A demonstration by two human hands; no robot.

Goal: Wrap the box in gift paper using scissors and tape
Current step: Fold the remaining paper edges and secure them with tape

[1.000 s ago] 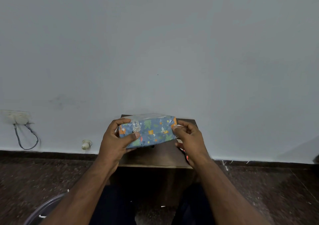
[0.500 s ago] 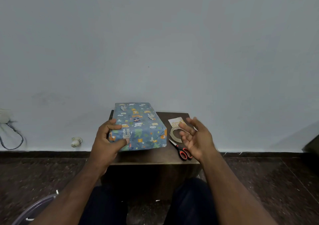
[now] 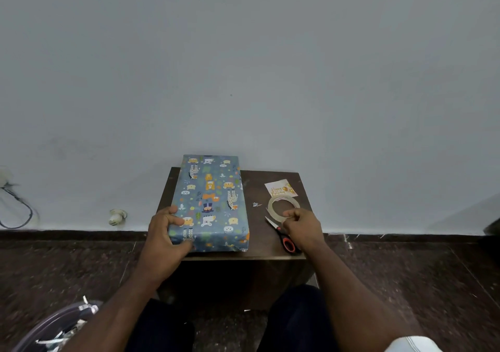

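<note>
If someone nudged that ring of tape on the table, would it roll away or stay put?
The tape roll lies flat on the table, so it would probably slide rather than roll. It looks thin and nearly used up, so likely light. The right hand at its near edge would probably stop it.

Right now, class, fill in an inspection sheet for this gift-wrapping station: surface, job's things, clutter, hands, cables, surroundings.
Surface: small dark wooden table against the wall.
Job's things: wrapped box lies flat on the table's left side, its far end past the back edge; tape roll and red-handled scissors lie on the right.
Clutter: birthday card behind the tape; small paper scrap mid-table.
Hands: left hand grips the box's near left corner; right hand, fingers curled, is at the tape roll's near edge; actual hold unclear.
Cables: dark cable loops down the wall at far left.
Surroundings: grey wall; dark speckled floor; clear bin with scraps, bottom left.
</note>
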